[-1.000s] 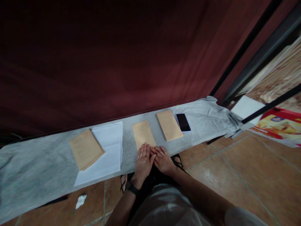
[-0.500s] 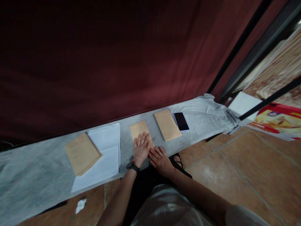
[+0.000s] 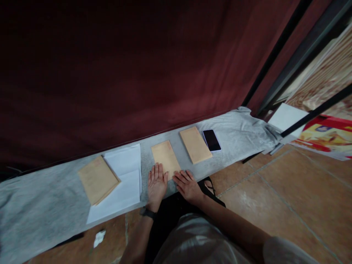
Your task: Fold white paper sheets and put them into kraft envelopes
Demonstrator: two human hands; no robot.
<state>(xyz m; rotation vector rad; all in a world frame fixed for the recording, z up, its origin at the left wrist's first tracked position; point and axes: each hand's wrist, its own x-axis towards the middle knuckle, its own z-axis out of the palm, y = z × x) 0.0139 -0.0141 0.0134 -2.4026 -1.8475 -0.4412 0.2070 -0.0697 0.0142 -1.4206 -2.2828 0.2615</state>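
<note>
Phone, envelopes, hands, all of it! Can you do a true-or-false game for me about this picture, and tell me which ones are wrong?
1. The left hand and right hand are at the near end of the middle envelope. True.
2. The phone is in the right hand. False: the phone lies on the grey cloth.
3. The left envelopes lie partly on white paper. True.
4. The watch is on the right wrist. False: the watch is on the left wrist.
5. The middle envelope is to the left of the phone. True.
</note>
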